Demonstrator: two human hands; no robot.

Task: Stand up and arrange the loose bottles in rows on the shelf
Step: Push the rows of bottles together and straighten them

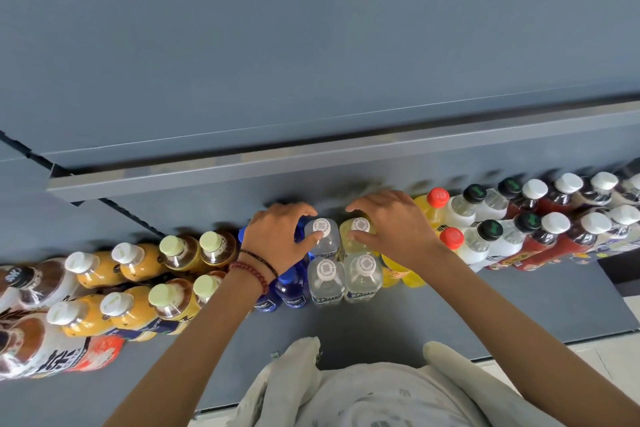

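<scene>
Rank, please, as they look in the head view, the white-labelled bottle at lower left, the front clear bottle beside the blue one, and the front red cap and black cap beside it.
1. White-labelled bottle, though nearness inflates it.
2. Clear bottle.
3. Red cap and black cap: alike, unranked.

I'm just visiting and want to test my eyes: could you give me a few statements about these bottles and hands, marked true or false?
1. The left hand grips a clear bottle in the back row. True.
2. The right hand grips a black-capped bottle. False: its pale yellow bottle has a white cap.
3. Bracelets sit on the left wrist. True.
4. The back red-capped bottle holds blue drink. False: its drink is yellow.
5. The bottles lie on their sides. False: they stand upright in two rows on the shelf.
</scene>
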